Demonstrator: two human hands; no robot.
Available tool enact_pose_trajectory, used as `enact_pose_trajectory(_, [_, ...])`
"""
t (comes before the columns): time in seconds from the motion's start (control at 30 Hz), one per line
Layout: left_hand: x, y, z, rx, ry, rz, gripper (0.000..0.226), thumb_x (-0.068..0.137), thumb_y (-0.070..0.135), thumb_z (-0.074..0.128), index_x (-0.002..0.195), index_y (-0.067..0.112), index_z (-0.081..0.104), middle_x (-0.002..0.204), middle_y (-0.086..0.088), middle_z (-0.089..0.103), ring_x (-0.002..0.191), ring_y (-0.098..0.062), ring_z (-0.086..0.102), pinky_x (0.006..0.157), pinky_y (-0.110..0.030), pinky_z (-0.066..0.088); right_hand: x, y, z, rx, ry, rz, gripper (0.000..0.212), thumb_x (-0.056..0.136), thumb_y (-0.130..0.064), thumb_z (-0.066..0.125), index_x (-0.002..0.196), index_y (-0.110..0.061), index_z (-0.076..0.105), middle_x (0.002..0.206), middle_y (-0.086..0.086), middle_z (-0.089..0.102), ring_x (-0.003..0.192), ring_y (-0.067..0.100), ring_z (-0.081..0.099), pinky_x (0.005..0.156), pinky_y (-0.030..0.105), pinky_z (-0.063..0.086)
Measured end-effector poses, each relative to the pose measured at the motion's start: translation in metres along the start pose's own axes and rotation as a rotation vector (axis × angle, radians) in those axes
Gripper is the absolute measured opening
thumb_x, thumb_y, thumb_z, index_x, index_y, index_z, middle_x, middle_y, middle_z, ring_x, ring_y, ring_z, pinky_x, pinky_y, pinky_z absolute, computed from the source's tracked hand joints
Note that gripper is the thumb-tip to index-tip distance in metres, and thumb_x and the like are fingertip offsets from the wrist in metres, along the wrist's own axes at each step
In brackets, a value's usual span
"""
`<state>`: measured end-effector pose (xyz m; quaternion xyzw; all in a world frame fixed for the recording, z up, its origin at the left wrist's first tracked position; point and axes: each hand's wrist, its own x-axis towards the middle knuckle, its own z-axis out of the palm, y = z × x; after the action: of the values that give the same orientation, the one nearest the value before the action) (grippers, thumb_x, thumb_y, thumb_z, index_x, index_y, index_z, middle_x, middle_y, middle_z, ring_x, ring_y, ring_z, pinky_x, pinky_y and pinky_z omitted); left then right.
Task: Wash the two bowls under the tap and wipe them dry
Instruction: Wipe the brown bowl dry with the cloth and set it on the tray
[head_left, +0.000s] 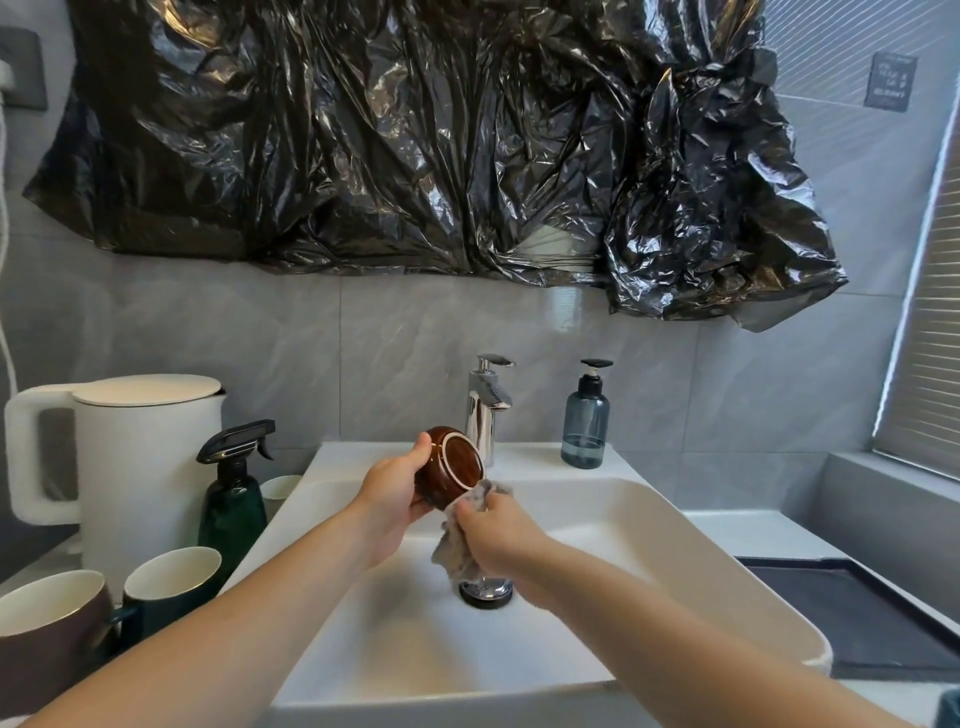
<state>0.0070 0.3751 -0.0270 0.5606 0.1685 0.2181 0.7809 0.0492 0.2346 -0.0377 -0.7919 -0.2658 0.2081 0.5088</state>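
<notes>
A: So, how far along does the washing look?

B: Into the wiping, I judge. The left hand (392, 499) grips a brown bowl (451, 466) from its side, tilted so the foot ring faces the camera, held above the sink (649, 525) and just in front of the tap (487, 410). The right hand (501, 530) is closed around a grey cloth (457, 548), pressing its upper edge against the bowl's lower rim.

A: Is water running?

B: No stream shows from the spout, so rinsing of this bowl seems finished.

A: And the second bowl?

B: Only 1 bowl is in view. I cannot tell where the other sits, or whether it is washed. At best, half the task remains.

A: Materials?

B: The bowl is glazed ceramic, glossy dark brown with streaks and a pale unglazed ring around the base; round and likely slippery if wet. The cloth is soft, crumpled, hanging limp below the fist. The sink is smooth white, rectangular, with a chrome drain plug (485, 592). The tap is polished chrome.

A: Anything nearby?

B: On the tabletop to the left stand a white kettle (140, 467), a dark green spray bottle (234, 499) and 2 mugs (171, 582); a blue-grey soap dispenser (586, 426) stands right of the tap.
</notes>
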Motion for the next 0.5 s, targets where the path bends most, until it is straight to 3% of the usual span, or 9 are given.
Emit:
enact_pose_trajectory(0.1, [-0.005, -0.002, 0.004, 0.041, -0.040, 0.004, 0.038, 0.110, 0.036, 0.054, 0.121, 0.004, 0.071, 0.114, -0.016, 0.078, 0.106, -0.027, 0.073, 0.086, -0.035, 0.059, 0.004, 0.004, 0.012, 0.097, 0.081, 0.032, 0.023, 0.105, -0.017, 0.046, 0.083, -0.022, 0.049, 0.113, 0.020, 0.059, 0.068, 0.012, 0.050, 0.060, 0.025, 0.046])
enact_pose_trajectory(0.17, [-0.007, -0.003, 0.006, 0.048, -0.062, -0.002, 0.036, 0.110, 0.034, 0.054, 0.120, 0.004, 0.071, 0.112, -0.015, 0.078, 0.103, -0.026, 0.073, 0.085, -0.035, 0.058, 0.006, 0.008, 0.018, 0.180, 0.114, 0.061, 0.012, 0.103, -0.009, 0.045, 0.108, -0.013, 0.055, 0.110, 0.012, 0.057, 0.067, 0.012, 0.049, 0.054, 0.023, 0.048])
enact_pose_trajectory(0.23, [-0.009, 0.000, 0.006, 0.031, -0.078, -0.020, 0.037, 0.110, 0.036, 0.054, 0.120, 0.005, 0.071, 0.115, -0.015, 0.079, 0.105, -0.026, 0.074, 0.083, -0.035, 0.059, 0.012, 0.011, 0.015, 0.193, 0.134, 0.119, 0.039, 0.100, -0.003, 0.039, 0.139, -0.007, 0.043, 0.114, 0.018, 0.066, 0.076, 0.023, 0.063, 0.057, 0.026, 0.055])
enact_pose_trajectory(0.3, [-0.012, 0.004, 0.006, -0.002, -0.106, -0.036, 0.038, 0.110, 0.038, 0.052, 0.120, 0.007, 0.072, 0.116, -0.013, 0.079, 0.108, -0.026, 0.073, 0.086, -0.036, 0.060, 0.013, 0.010, 0.003, 0.219, 0.196, 0.121, 0.040, 0.098, 0.002, 0.035, 0.136, -0.005, 0.045, 0.104, 0.026, 0.071, 0.077, 0.033, 0.068, 0.060, 0.033, 0.056])
enact_pose_trajectory(0.4, [-0.015, 0.008, 0.007, -0.034, -0.149, -0.043, 0.041, 0.110, 0.040, 0.049, 0.121, 0.010, 0.074, 0.120, -0.012, 0.078, 0.112, -0.026, 0.072, 0.092, -0.037, 0.060, 0.012, 0.009, -0.017, 0.258, 0.274, 0.037, 0.034, 0.104, -0.001, 0.028, 0.119, -0.004, 0.059, 0.069, 0.025, 0.065, 0.046, 0.026, 0.056, 0.045, 0.027, 0.044])
enact_pose_trajectory(0.5, [-0.013, 0.010, 0.004, -0.025, -0.131, -0.037, 0.044, 0.110, 0.042, 0.047, 0.124, 0.010, 0.073, 0.122, -0.012, 0.078, 0.110, -0.024, 0.072, 0.088, -0.035, 0.060, 0.011, 0.008, -0.021, 0.316, 0.254, -0.002, 0.043, 0.108, -0.008, 0.023, 0.118, -0.013, 0.064, 0.061, 0.023, 0.064, 0.041, 0.025, 0.053, 0.041, 0.024, 0.040])
